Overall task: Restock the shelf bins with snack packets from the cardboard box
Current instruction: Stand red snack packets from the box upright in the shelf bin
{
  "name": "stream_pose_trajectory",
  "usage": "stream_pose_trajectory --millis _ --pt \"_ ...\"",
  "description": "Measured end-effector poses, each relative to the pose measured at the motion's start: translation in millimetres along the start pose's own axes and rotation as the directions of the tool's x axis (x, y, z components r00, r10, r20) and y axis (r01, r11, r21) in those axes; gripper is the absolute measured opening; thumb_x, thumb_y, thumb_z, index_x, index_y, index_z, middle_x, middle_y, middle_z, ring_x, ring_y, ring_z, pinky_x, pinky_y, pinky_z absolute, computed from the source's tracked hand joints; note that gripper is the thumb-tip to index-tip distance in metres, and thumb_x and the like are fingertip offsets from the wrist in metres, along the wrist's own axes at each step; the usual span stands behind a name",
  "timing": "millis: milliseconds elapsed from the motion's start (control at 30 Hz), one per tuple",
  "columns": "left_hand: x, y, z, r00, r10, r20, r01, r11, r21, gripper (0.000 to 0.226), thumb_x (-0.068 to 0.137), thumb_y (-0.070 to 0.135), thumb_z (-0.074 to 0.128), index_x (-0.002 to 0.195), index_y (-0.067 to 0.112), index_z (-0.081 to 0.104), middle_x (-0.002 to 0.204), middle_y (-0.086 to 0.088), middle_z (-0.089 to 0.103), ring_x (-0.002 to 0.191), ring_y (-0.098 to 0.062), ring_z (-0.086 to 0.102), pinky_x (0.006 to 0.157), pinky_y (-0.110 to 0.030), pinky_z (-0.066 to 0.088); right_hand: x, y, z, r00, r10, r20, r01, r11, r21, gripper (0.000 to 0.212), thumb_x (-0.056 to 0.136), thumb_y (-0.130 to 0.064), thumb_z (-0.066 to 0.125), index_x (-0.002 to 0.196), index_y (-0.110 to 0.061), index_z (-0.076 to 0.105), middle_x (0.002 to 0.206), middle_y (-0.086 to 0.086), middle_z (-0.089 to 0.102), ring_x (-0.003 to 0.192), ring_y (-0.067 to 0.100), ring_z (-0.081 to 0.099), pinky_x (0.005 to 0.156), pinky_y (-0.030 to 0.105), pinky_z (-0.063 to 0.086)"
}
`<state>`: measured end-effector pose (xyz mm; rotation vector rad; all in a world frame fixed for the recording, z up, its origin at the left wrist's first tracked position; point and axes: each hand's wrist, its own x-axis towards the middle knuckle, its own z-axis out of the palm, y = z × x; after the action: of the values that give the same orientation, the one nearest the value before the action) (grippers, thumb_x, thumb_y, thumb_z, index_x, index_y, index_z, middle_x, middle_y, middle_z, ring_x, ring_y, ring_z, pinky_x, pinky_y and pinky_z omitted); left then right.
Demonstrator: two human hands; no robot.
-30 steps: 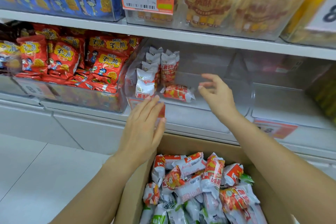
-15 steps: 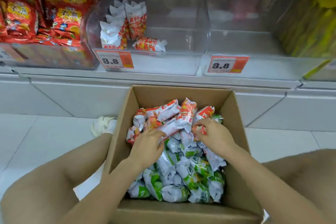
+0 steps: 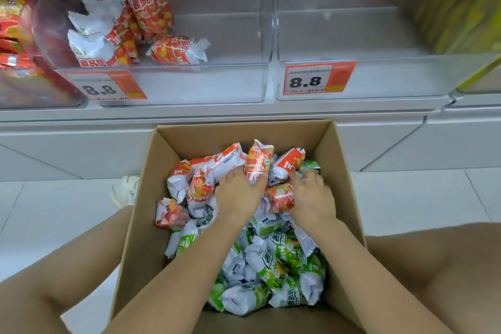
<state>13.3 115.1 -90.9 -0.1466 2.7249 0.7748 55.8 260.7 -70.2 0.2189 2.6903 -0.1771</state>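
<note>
The open cardboard box [image 3: 244,130] stands on the floor between my knees. Orange-red snack packets [image 3: 206,171] fill its far half and green ones [image 3: 273,260] its near half. My left hand [image 3: 238,195] is curled into the orange packets, fingertips under an upright one [image 3: 257,160]. Beside it, my right hand [image 3: 311,195] closes on another orange packet [image 3: 280,196]. Above the box, a clear shelf bin [image 3: 189,84] holds several orange packets [image 3: 146,5] at its left side, one lying flat [image 3: 176,49]. The clear bin to its right [image 3: 379,76] holds no packets.
Orange 8.8 price tags [image 3: 317,80] are clipped to both bin fronts. A bin of red packets [image 3: 16,35] sits at far left, yellow-green packs [image 3: 461,3] at far right. A white shoe [image 3: 124,190] rests on the tiled floor left of the box.
Both hands came down from the shelf bin into the box and have moved onto the orange packets at its far side. The view tilted downward.
</note>
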Motion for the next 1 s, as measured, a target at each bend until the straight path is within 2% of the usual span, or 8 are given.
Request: stream_pose_trajectory --millis 133,233,367,467,667,733,833,1000 --pt "9.5 2.5 5.0 0.994 -0.091 0.053 0.094 0.994 -0.06 0.061 0.076 0.067 0.056 0.108 0.016 0.062 0.104 -0.006 0.067 0.104 -0.029 0.058 0.087 -0.04 0.048 -2.3 3.1 1.1 0.998 0.0 -0.063 -0.003 0.999 -0.049 0.063 0.082 -0.03 0.067 0.135 -0.012 0.04 0.141 0.013 0.033 0.128 0.029 0.035 0.1 0.037 0.036" --pt "4.1 -0.6 -3.8 0.991 -0.125 0.049 0.134 0.947 -0.293 0.051 0.079 0.052 0.067 0.113 0.015 0.056 0.095 0.001 0.064 0.088 -0.02 0.06 0.073 -0.031 0.046 -4.9 3.3 -1.3 1.0 0.013 -0.023 -0.014 0.999 -0.04 0.065 0.08 -0.035 0.069 0.132 -0.014 0.037 0.134 0.012 0.045 0.122 0.029 0.044 0.1 0.038 0.035" --pt "-12.5 -12.1 -28.3 0.982 -0.186 -0.006 0.136 0.74 -0.658 0.057 0.079 0.037 0.075 0.125 0.014 0.051 0.116 -0.001 0.06 0.1 -0.017 0.058 0.081 -0.027 0.046 -12.9 0.7 -27.0 0.994 0.021 0.104 -0.057 0.931 0.361 0.069 0.071 -0.04 0.079 0.128 -0.025 0.044 0.122 0.008 0.051 0.109 0.025 0.055 0.087 0.031 0.044" --pt "-27.3 -21.1 -51.4 0.985 -0.169 -0.039 0.086 0.672 -0.735 0.051 0.082 0.039 0.072 0.124 0.02 0.052 0.121 0.004 0.057 0.107 -0.014 0.055 0.087 -0.029 0.043 -26.2 -5.4 -47.7 1.0 -0.009 -0.01 0.013 0.805 0.593 0.08 0.066 -0.041 0.083 0.134 -0.033 0.042 0.124 0.004 0.053 0.11 0.021 0.054 0.085 0.028 0.044" --pt "-54.7 -19.5 -101.5 0.981 -0.126 -0.15 -0.038 0.631 -0.775 0.059 0.074 0.029 0.08 0.125 0.022 0.05 0.114 0.0 0.063 0.102 -0.013 0.063 0.086 -0.03 0.051 -57.8 -17.4 -81.7 0.98 -0.027 -0.197 0.19 0.411 0.891 0.104 0.064 -0.021 0.087 0.146 -0.038 0.025 0.121 -0.011 0.05 0.114 0.012 0.056 0.096 0.031 0.048" --pt "-61.1 -17.3 -115.3 0.973 -0.144 -0.179 -0.061 0.59 -0.805 0.063 0.069 0.027 0.085 0.122 0.021 0.052 0.113 0.002 0.064 0.104 -0.012 0.063 0.09 -0.032 0.05 -62.2 -19.9 -87.6 0.975 -0.022 -0.22 0.218 0.268 0.939 0.095 0.066 -0.007 0.084 0.142 -0.035 0.034 0.113 -0.016 0.055 0.098 -0.001 0.062 0.084 0.02 0.052" --pt "-70.2 -10.9 -133.8 0.973 -0.163 -0.164 -0.064 0.488 -0.87 0.055 0.069 0.024 0.081 0.117 0.019 0.056 0.105 0.002 0.069 0.097 -0.014 0.067 0.085 -0.031 0.053 -61.6 -22.3 -93.5 0.988 -0.043 -0.146 0.144 -0.043 0.989 0.086 0.06 0.007 0.081 0.134 -0.021 0.048 0.109 -0.002 0.068 0.097 0.009 0.066 0.086 0.03 0.055" --pt "-82.2 1.4 -152.5 0.996 -0.029 -0.085 -0.078 0.199 -0.977 0.031 0.086 0.008 0.061 0.115 -0.004 0.057 0.081 -0.004 0.073 0.073 -0.011 0.07 0.06 -0.019 0.053 -61.4 -28.6 -97.0 0.982 -0.17 -0.087 0.01 -0.407 0.913 0.033 0.065 -0.004 0.068 0.096 -0.009 0.061 0.077 0.0 0.071 0.072 0.011 0.066 0.073 0.025 0.051"
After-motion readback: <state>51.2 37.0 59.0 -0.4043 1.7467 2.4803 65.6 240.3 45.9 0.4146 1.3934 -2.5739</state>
